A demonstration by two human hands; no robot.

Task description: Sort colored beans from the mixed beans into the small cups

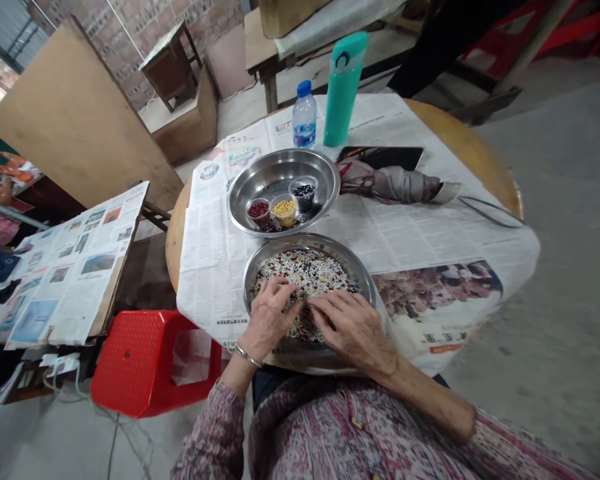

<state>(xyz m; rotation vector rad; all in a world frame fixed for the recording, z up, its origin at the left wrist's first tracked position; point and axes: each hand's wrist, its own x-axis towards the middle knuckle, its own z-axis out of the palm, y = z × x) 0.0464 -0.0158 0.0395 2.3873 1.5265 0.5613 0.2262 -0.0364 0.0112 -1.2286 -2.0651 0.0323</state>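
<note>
Matt newspaper (215, 263) lies under the nearer basin (363, 275), smooth shiny metal; left of it, a glossy plastic stool (130, 357).

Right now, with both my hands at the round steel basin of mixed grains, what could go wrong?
Your left hand and right hand are at the loose multicoloured grains, so some might flick over the nearer steel basin's rim. The small clear plastic cup of yellow seeds stands uncovered in the farther steel basin; a bump might tip it.

No words could be read: print on the newspaper (405, 237) over the tabletop (473, 153) and the bottle label (305, 135) was too small.
</note>
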